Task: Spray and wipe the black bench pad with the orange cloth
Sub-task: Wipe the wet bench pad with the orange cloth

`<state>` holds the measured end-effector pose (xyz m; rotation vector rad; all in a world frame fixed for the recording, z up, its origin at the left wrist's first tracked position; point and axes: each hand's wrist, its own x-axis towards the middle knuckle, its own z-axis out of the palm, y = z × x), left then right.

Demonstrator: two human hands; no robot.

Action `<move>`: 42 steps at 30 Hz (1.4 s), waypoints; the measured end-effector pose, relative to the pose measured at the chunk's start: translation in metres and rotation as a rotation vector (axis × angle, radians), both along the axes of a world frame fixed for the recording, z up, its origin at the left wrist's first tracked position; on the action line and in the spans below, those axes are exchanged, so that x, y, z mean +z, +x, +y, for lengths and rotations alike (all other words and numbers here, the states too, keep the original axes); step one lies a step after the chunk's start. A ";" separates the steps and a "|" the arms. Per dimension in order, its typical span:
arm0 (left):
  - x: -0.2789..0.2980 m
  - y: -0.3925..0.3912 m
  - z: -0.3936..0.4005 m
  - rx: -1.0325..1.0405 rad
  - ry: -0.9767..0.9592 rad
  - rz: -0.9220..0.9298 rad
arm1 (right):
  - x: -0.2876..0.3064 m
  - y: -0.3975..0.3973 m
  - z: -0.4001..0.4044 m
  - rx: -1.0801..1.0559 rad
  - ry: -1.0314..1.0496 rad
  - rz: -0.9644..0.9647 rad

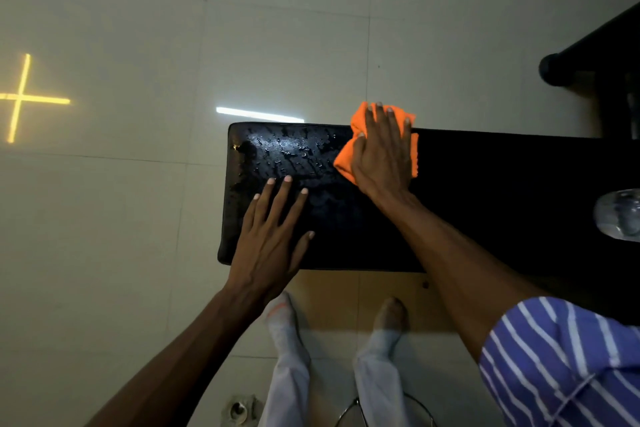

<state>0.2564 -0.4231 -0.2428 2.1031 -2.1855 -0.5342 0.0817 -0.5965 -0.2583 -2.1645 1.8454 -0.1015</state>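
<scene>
Both hands rest on a black bench pad (pixel 450 201) seen from above. Left hand (pixel 273 236) lies flat with fingers spread wide, near the pad's left end. Right hand (pixel 382 152) presses palm down on a crumpled orange cloth (pixel 346 158) at the pad's far edge. Between the hands and toward the left end, water droplets (pixel 294 152) glisten on the pad. A clear bottle (pixel 620 215) sits at the right edge. Pale tiled floor (pixel 138 45) surrounds everything.
</scene>
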 end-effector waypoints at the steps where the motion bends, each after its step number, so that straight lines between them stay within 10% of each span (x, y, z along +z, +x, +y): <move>1: -0.001 0.002 0.001 0.000 -0.013 0.006 | -0.001 0.013 0.002 0.047 0.002 -0.019; 8: 0.005 0.011 0.006 0.035 -0.006 0.014 | 0.008 -0.021 0.037 0.449 0.036 0.012; 15: -0.006 0.018 0.014 0.030 -0.029 0.002 | 0.002 0.041 0.004 0.153 0.030 0.022; 23: -0.006 0.013 0.016 0.054 -0.031 0.023 | 0.005 0.023 0.005 0.606 0.048 0.013; 29: -0.004 0.023 0.019 0.029 0.001 0.040 | -0.003 0.087 -0.002 0.242 0.045 0.028; 37: 0.020 0.025 0.005 0.129 -0.052 0.151 | 0.024 0.045 0.007 0.494 0.262 -0.212; 42: 0.040 0.008 -0.066 0.256 -0.234 0.202 | 0.038 0.005 -0.015 0.039 0.203 -0.443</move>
